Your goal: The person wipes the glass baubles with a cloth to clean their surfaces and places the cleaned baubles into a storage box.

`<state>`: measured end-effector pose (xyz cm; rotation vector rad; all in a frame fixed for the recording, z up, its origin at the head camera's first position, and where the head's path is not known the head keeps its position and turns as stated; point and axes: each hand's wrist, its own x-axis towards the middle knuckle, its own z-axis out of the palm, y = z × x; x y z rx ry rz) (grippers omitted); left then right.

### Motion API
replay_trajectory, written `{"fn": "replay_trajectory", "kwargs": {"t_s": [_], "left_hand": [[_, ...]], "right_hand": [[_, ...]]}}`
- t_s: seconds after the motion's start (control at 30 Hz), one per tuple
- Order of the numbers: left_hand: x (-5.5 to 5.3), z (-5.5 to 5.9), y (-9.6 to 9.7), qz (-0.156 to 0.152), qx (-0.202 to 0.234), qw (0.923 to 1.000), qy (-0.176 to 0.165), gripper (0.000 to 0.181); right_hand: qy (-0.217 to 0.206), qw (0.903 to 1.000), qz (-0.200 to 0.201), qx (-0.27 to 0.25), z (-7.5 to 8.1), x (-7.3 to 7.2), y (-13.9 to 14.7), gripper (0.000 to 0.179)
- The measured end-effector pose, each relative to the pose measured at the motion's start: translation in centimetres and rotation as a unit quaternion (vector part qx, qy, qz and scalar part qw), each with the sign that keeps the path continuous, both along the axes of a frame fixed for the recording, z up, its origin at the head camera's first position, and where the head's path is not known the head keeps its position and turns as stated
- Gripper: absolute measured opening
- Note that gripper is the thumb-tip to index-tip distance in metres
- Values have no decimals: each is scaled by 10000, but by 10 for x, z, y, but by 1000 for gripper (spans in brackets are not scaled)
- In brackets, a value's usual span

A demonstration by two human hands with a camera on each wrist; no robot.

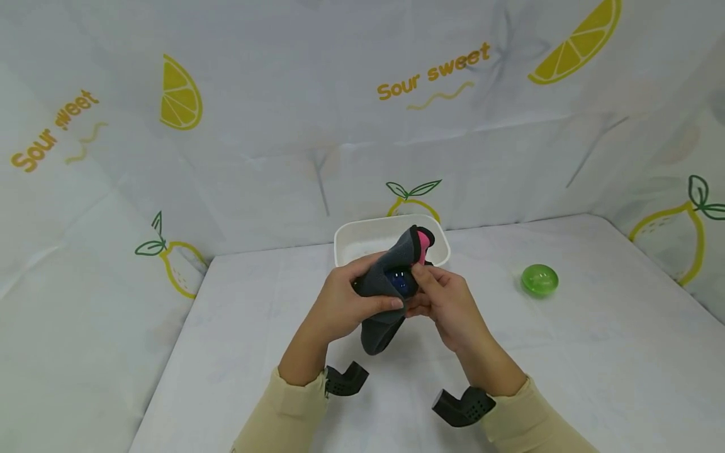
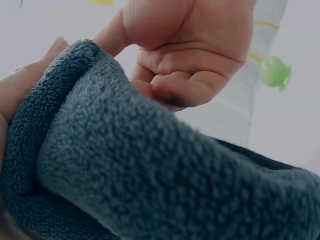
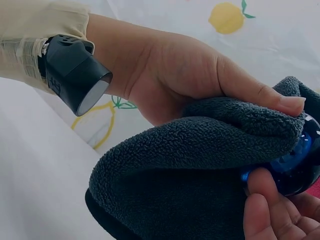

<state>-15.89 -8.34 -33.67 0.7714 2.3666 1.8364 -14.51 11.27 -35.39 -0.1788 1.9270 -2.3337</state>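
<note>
A dark grey fleecy cloth [image 1: 376,280], with black edging and a pink patch, is folded about a shiny blue round object [image 1: 401,283]. My left hand [image 1: 345,299] grips the cloth from the left, its thumb lying over the fold beside the blue object. From the other side my right hand [image 1: 447,302] pinches at the blue object's edge, thumb near the pink patch. Close up in the right wrist view, the right fingers [image 3: 265,200] touch the glossy blue surface [image 3: 297,155]. Cloth hides much of the blue object, so its full shape cannot be told.
Behind the hands, a white plastic tub [image 1: 362,233] stands against the printed backdrop. A see-through green round object [image 1: 540,280] sits to the right on the white-covered table [image 1: 255,352]. Black wrist cameras [image 1: 464,408] jut inward from both sleeves.
</note>
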Motion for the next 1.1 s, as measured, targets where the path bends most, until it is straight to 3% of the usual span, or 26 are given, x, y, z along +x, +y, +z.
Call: {"fn": "replay_trajectory", "kwargs": {"t_s": [0.3, 0.53, 0.73, 0.97, 1.1], "left_hand": [[4, 2, 1, 444, -314, 9981, -285, 67], [4, 2, 1, 782, -763, 9940, 21, 70], [3, 1, 2, 1173, -1173, 9861, 83, 68], [2, -1, 6, 1029, -1067, 9885, 291, 70], [2, -2, 4, 957, -912, 9911, 169, 68]], "right_hand": [[-26, 10000, 4, -35, 1, -1, 1, 42], [120, 9998, -116, -53, -1, -2, 2, 28], [433, 9983, -372, -109, 1, -2, 3, 16], [643, 9957, -659, 31, 4, 0, 1, 33], [702, 9951, -689, 56, 2, 1, 1, 36]]}}
